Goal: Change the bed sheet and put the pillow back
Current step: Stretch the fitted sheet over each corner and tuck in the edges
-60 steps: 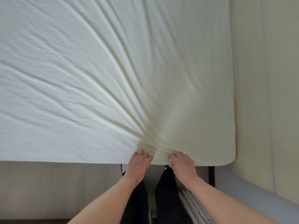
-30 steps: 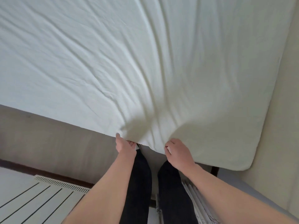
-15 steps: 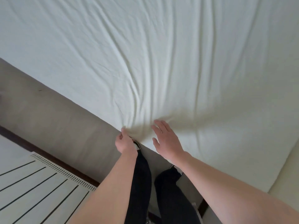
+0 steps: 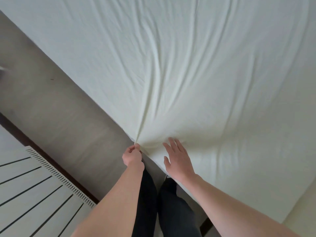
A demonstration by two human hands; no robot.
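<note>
Left hand (image 4: 132, 155) pinches sheet (image 4: 188, 74) edge; right hand (image 4: 177, 159) spread, apparently flat on sheet.

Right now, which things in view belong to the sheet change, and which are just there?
Part of the job:
- white wrinkled bed sheet
- left hand, pinching the sheet's edge
- right hand, open on the sheet

Just there:
- white slotted radiator
- grey floor

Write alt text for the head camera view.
A person's left hand pinches the near edge of a wrinkled white bed sheet, while the right hand lies open and flat on it. Dark trouser legs show below.
</note>
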